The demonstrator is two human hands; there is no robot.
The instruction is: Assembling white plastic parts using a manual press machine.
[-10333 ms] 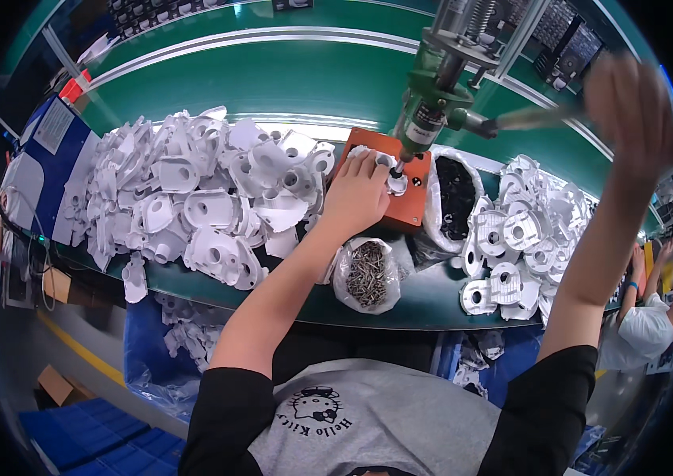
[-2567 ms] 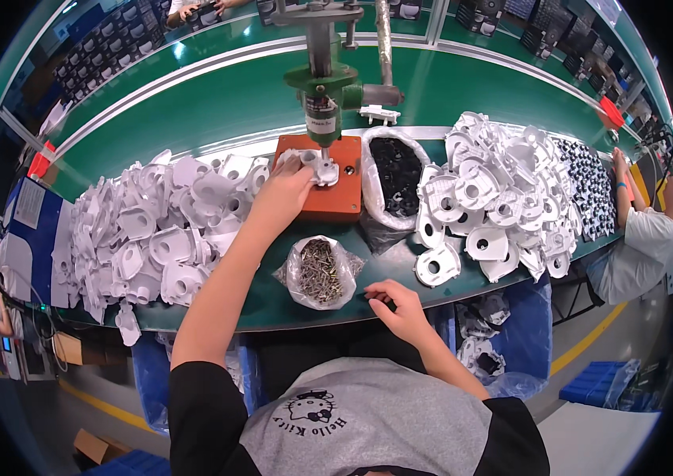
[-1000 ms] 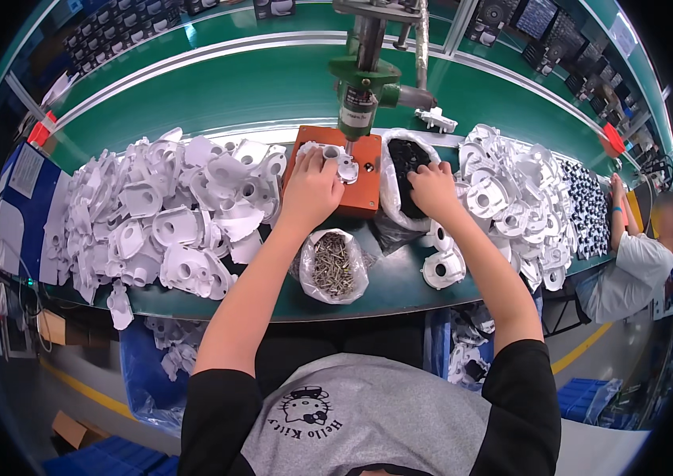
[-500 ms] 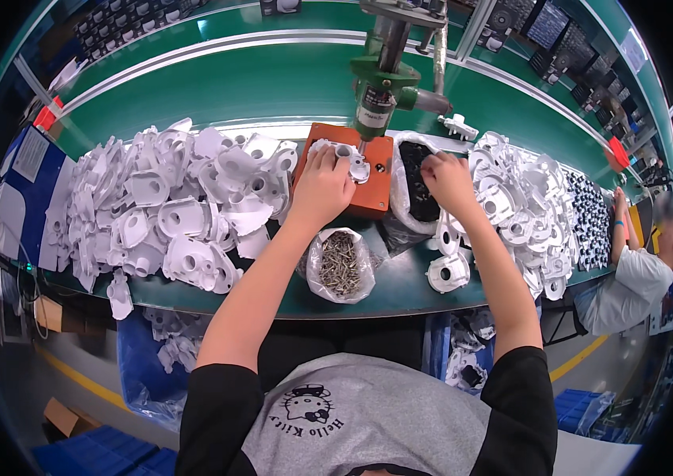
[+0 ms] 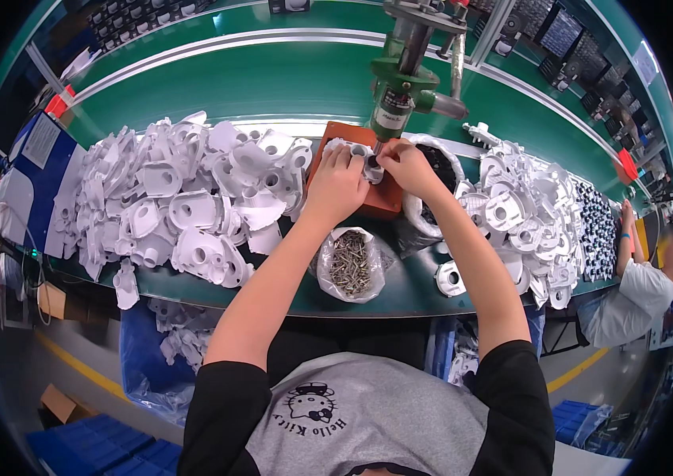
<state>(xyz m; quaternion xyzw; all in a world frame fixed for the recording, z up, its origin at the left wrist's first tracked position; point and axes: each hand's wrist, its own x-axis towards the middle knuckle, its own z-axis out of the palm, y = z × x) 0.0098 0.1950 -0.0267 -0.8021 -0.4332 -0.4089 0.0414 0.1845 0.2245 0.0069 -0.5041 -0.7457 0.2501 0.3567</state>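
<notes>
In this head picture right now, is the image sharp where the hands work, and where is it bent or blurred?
Head view: sharp at the left hand and right hand on the white part over the orange block; the green bench edge bows from fisheye; soft glare on the pale strip; the rim is dark, and the co-worker looks smeared.

bag of screws (image 5: 350, 266), heap of white housings (image 5: 186, 202), green bench (image 5: 273, 87)
</notes>
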